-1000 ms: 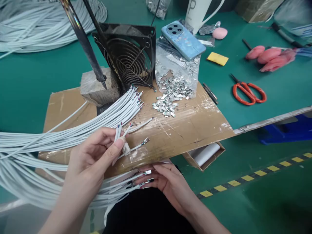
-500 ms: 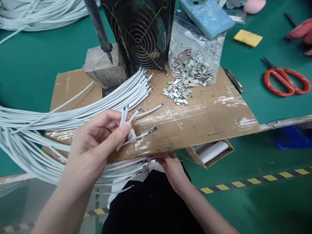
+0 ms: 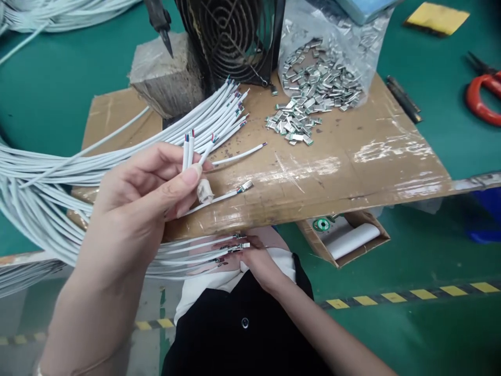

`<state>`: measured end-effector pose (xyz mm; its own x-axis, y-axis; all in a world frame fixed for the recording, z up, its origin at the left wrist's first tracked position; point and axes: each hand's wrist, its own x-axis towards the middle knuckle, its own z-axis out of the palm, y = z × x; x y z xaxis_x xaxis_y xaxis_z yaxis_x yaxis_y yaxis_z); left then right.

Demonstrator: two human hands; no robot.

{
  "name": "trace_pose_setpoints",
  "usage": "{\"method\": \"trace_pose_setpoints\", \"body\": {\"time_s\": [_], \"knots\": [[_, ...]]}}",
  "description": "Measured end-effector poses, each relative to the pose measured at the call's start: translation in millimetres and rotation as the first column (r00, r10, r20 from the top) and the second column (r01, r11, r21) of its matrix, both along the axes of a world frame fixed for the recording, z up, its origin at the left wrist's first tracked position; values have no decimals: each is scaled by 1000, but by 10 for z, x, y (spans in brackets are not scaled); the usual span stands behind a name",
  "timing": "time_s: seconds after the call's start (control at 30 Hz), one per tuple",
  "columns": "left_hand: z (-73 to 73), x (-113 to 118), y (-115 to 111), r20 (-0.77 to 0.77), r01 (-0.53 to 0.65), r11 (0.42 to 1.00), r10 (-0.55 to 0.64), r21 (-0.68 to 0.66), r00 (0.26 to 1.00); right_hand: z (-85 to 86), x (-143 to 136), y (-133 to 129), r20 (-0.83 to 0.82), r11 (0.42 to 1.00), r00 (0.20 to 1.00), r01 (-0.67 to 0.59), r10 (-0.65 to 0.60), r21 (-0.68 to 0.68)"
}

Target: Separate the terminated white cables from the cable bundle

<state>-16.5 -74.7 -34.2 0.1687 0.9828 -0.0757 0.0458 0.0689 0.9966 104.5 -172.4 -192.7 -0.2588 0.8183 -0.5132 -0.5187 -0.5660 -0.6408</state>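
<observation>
While left hand [image 3: 144, 193] pinches a few white cables [image 3: 189, 149] over the cardboard [image 3: 352, 156], right hand [image 3: 258, 261] grips capped cable ends [image 3: 235, 248] at bench's near edge, below it.

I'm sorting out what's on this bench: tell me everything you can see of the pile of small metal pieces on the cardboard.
The pile of metal pieces is a loose heap of small, flat, shiny silver clips. It spills from the mouth of a crinkled clear plastic bag onto the brown cardboard sheet, beside the black fan. The pieces lie jumbled at all angles, thinning to a few strays at the near edge. Neither hand touches it.
</observation>
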Motion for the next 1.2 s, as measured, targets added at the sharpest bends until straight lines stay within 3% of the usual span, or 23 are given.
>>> {"method": "trace_pose_setpoints", "body": {"time_s": [0.1, 0.3, 0.57, 0.8, 0.9, 1.0, 1.1, 1.2], "knots": [[9, 30, -3, 10, -7, 1000, 6, 15, 1000, 45, 35, -56, -93, 999, 995, -35, 32, -24], [19, 44, -3, -10, 4, 1000, -4, 26, 1000, 98, 84, -192, -178, 995, 984, 2, -20, -99], [-41, -2, 27, 24, 41, 995, -43, 91, 999, 263, 207, -269, -195, 997, 980, 18, -32, -75], [-48, 16, 29, 61, 35, 997, -39, 68, 997, 364, 220, -233, -131, 996, 990, 38, -48, -80], [-57, 0, 33, 66, 42, 998, -45, 55, 997, 357, 216, -238, -50, 997, 998, 22, -26, -80], [-56, -31, 16, 56, 49, 998, -51, 35, 997, 373, 274, -299, 131, 999, 991, 24, -19, -37], [-33, -56, -14, 39, 36, 998, -34, -47, 999, 468, 446, -379, 392, 996, 916, 65, -86, 65], [-13, -62, -9, 15, 25, 994, -23, -106, 1000, 662, 677, -380, 550, 979, 821, 47, -152, 200]]}}
